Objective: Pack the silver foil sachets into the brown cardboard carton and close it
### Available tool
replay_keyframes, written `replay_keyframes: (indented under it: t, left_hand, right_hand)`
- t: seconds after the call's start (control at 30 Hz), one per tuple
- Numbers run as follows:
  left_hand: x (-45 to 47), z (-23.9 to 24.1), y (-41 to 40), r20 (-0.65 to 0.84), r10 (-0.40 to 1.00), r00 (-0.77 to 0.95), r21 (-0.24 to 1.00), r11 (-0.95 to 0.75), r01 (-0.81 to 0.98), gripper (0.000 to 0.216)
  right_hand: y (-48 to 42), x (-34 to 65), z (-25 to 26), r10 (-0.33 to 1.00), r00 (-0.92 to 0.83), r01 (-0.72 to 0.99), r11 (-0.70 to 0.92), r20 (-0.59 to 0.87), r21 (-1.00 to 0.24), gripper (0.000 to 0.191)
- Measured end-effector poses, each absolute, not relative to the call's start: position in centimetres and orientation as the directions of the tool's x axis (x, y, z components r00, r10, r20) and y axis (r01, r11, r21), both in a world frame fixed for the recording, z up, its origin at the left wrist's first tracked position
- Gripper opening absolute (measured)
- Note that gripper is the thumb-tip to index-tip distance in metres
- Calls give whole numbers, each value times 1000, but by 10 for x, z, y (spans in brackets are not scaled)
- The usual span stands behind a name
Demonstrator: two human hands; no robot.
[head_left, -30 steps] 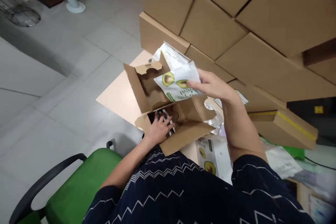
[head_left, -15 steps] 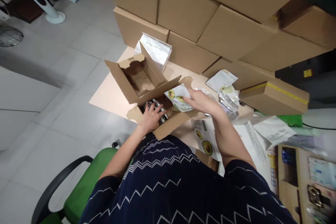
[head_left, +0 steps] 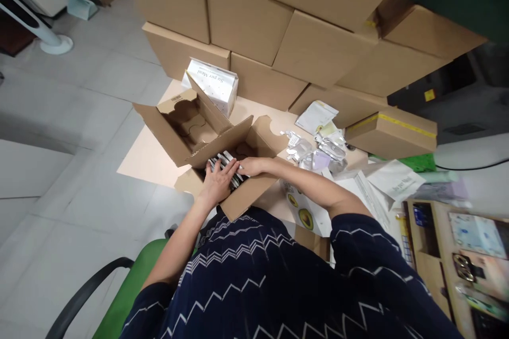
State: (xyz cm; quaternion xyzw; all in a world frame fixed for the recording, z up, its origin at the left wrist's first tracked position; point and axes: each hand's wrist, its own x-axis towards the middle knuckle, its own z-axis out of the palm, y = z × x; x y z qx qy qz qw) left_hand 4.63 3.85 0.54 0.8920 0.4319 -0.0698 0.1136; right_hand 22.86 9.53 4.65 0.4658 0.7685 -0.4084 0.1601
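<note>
Both hands are inside the open cardboard box on the table. The left hand lies flat, fingers spread, on the packets standing in it. The right hand touches them too (its grip I cannot tell).

Left hand and right hand pressed flat on striped packets inside an open cardboard box on the desk, white pouch standing behind, brown cartons stacked beyond, green chair below.
</note>
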Motion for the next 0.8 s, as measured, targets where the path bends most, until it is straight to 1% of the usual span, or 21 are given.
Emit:
replay_keyframes:
  t: [0.03, 0.07, 0.13, 0.17, 0.2, 0.23, 0.27, 0.3, 0.33, 0.37, 0.4, 0.47, 0.5, 0.57, 0.67, 0.73, 0.8]
  left_hand:
    - [46, 6, 39, -223, 755, 617, 145, -600, 787, 82]
    - [46, 6, 39, -222, 754, 618, 149, -600, 786, 81]
    - [46, 7, 39, -219, 751, 623, 153, -604, 782, 81]
    - [46, 8, 39, -218, 750, 624, 153, -605, 781, 82]
    - [46, 8, 39, -219, 750, 624, 152, -605, 781, 83]
    - [46, 9, 39, -223, 750, 623, 151, -604, 782, 85]
    - [46, 9, 39, -227, 751, 620, 150, -602, 784, 86]
    - [46, 9, 39, -232, 752, 617, 149, -599, 787, 87]
    - [47, 8, 39, -236, 753, 614, 148, -596, 789, 87]
    - [47, 8, 39, -239, 755, 611, 148, -594, 791, 87]
    - [47, 8, 39, -240, 756, 609, 147, -592, 792, 88]
    - [47, 7, 39, -239, 757, 607, 151, -589, 794, 88]
    - [46, 7, 39, -241, 758, 607, 155, -587, 795, 88]
    - [46, 7, 38, -247, 759, 603, 163, -581, 798, 87]
    - [47, 7, 38, -262, 759, 596, 170, -571, 803, 87]
    - [47, 9, 38, -274, 758, 593, 172, -568, 805, 87]
    - [48, 11, 38, -285, 753, 593, 175, -567, 805, 86]
  right_hand:
    - [95, 235, 58, 586, -528, 834, 223, -614, -505, 25]
    - [96, 245, 71, 579, -551, 806, 183, -601, -563, 25]
    - [103, 275, 99, 582, -589, 686, -6, -561, -727, 30]
    - [110, 296, 111, 624, -573, 600, -124, -532, -791, 32]
    - [118, 320, 119, 700, -505, 517, -222, -504, -827, 34]
    - [127, 346, 123, 799, -376, 475, -269, -469, -838, 35]
    - [138, 374, 122, 894, -183, 481, -281, -409, -830, 34]
    - [148, 401, 116, 937, 21, 525, -308, -350, -794, 32]
    - [158, 428, 106, 931, 217, 594, -365, -295, -717, 29]
    - [167, 452, 93, 892, 384, 673, -447, -238, -590, 27]
    - [175, 474, 79, 839, 504, 725, -539, -204, -429, 26]
    - [186, 507, 51, 770, 615, 750, -638, -171, -173, 39]
    - [189, 518, 39, 751, 635, 749, -656, -180, -93, 47]
    - [192, 534, 21, 741, 636, 755, -656, -214, -28, 61]
    - [193, 544, 8, 742, 619, 765, -644, -259, -18, 73]
    - [193, 546, 4, 739, 633, 757, -653, -232, -12, 74]
    - [192, 543, 3, 757, 625, 769, -639, -190, -19, 63]
